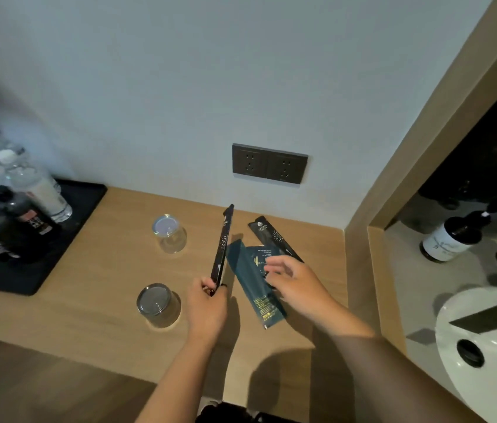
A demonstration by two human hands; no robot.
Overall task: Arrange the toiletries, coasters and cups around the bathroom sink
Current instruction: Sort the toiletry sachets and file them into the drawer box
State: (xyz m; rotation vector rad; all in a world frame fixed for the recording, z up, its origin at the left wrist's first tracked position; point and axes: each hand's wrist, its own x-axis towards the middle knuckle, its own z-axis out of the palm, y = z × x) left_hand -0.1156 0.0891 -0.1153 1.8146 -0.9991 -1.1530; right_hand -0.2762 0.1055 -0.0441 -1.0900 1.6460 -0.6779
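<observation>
Wooden desk [94,303] by the sink: left hand [207,306] pinches a dark sachet [222,248] upright, right hand [296,280] hovers loosely open over teal packets [247,270], which should be squared flat before laying it alongside.

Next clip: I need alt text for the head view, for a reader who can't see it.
Over a wooden counter, the left hand holds a dark slim packet raised on edge while the right hand touches a teal packet lying flat. Two upturned glasses stand to the left; a white sink is at right.
</observation>
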